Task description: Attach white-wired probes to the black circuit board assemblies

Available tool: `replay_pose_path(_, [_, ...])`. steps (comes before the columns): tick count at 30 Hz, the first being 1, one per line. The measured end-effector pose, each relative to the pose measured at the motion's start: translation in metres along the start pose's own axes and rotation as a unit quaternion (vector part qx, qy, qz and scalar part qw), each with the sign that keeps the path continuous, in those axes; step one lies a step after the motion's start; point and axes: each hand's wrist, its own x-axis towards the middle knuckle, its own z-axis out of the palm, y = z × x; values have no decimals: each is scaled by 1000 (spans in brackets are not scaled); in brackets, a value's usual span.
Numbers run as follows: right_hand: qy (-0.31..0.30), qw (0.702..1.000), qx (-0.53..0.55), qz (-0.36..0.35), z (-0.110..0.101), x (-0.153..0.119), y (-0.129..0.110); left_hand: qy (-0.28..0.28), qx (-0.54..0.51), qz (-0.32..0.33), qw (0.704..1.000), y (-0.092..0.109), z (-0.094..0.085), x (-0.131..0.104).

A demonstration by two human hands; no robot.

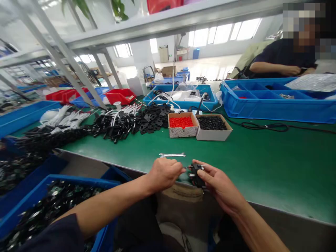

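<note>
In the head view, my right hand (219, 185) grips a small black plastic part (196, 174) with shiny metal pins, thumb on top and fingers behind. My left hand (166, 173) is closed in a fist just left of that part. Between the fist and the part runs a thin dark rod or wire (186, 167); whether it is a tool or a cable I cannot tell. Just beyond the left hand, a silver open-ended wrench (172, 155) lies flat on the green bench top (252, 164).
A box of red pieces (183, 131) stands beside a box of black pieces (214, 134). Black parts (115, 124) with white wires lie heaped at left. Blue bins (275, 106) line the back; another blue bin (110, 182) sits low at left. A person (280, 63) works across the bench.
</note>
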Motion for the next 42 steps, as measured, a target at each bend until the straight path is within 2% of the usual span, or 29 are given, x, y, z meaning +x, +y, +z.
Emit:
replay_pose_path(2, [4, 999, -34, -10, -4, 2, 1, -63, -149, -84, 983, 0, 0, 0])
replay_pose_path(4, [-21, 995, -89, -42, -9, 2, -1, -154, -310, -161, 924, 3, 0, -4])
replay_pose_path(5, [-32, 992, -112, -56, -9, 1, -3, -181, -365, -181, 895, 4, 0, -6])
replay_pose_path(6, [-33, 989, -129, -65, -8, 1, -3, -183, -382, -182, 887, 5, 1, -9])
replay_pose_path(7, [-23, 988, -134, -68, -4, 0, -3, -154, -360, -166, 905, 5, 2, -11])
replay_pose_path(8, [-3, 990, -124, -64, 1, 1, -2, -107, -305, -138, 936, 3, 3, -13])
replay_pose_path(9, [19, 994, -99, -52, 7, 2, 0, -47, -211, -95, 972, 0, 4, -13])
replay_pose_path(10, [38, 997, -63, -32, 13, 4, 2, 10, -95, -41, 995, -5, 6, -13])
replay_pose_path(11, [52, 998, -22, -11, 18, 8, 4, 49, 15, 11, 999, -11, 7, -12])
replay_pose_path(13, [70, 995, 57, 29, 23, 16, 5, 86, 156, 78, 981, -26, 7, -10])
replay_pose_path(14, [88, 992, 86, 40, 22, 21, 3, 96, 193, 87, 973, -34, 6, -9])
replay_pose_path(17, [168, 977, 133, 11, 10, 31, -7, 122, 272, 31, 954, -61, -2, -10])
replay_pose_path(20, [220, 963, 152, -44, -4, 33, -15, 104, 337, -44, 935, -86, -17, -18])
replay_pose_path(23, [232, 959, 158, -46, -9, 33, -13, 84, 342, -51, 935, -108, -39, -20])
replay_pose_path(24, [231, 959, 156, -39, -9, 33, -11, 97, 334, -45, 937, -115, -51, -17])
replay_pose_path(26, [224, 962, 151, -27, -6, 35, -6, 160, 330, -50, 929, -134, -83, -6])
replay_pose_path(27, [221, 963, 149, -25, -5, 36, -4, 206, 341, -69, 915, -145, -103, 3])
replay_pose_path(29, [222, 963, 148, -26, -3, 38, -1, 280, 397, -137, 863, -168, -146, 22])
replay_pose_path(30, [223, 963, 149, -28, -2, 38, -1, 289, 433, -176, 835, -181, -167, 30])
replay_pose_path(33, [221, 963, 151, -31, -2, 38, -3, 287, 458, -218, 813, -212, -214, 48])
replay_pose_path(36, [219, 963, 154, -27, -2, 37, -4, 275, 458, -242, 810, -232, -231, 53])
replay_pose_path(42, [209, 967, 140, -33, -1, 35, -5, 290, 421, -293, 808, -249, -236, 57])
